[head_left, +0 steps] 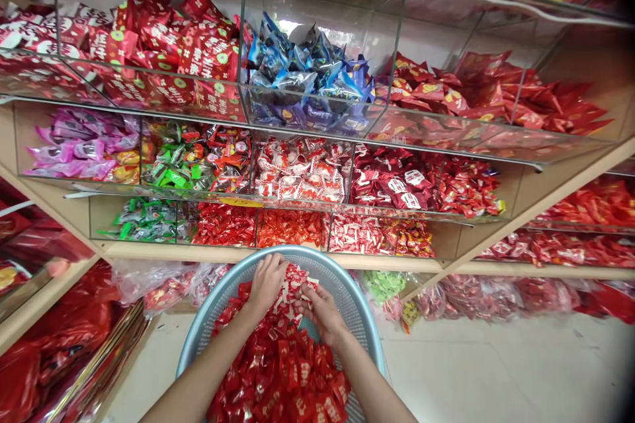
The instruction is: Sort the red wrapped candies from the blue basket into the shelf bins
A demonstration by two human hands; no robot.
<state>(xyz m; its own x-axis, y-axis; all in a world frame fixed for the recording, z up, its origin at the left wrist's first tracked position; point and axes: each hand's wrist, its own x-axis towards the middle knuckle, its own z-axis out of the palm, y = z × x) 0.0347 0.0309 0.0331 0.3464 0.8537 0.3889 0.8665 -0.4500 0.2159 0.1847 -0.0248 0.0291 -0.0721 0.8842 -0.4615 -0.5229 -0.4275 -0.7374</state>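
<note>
A blue plastic basket point(191, 334) holds many wrapped candies. Plain red candies point(278, 370) fill its near part, while red-and-white candies point(288, 291) are heaped at its far side. My left hand point(268, 283) lies palm down over the left of that heap, fingers stretched out and their tips partly hidden. From the right, my right hand point(321, 312) reaches into the basket with its fingers curled round a few red-and-white candies, some showing at the fingertips. The undersides of both hands cannot be seen.
Behind the basket rise tiered shelves with clear bins of candies, among them blue packets point(307, 73), pink packets point(82, 145) and green candies point(146, 218). Plastic bags point(169, 284) lie under the bottom shelf. Red packages point(59, 324) stand at the left, and pale floor tiles point(476, 370) at the right.
</note>
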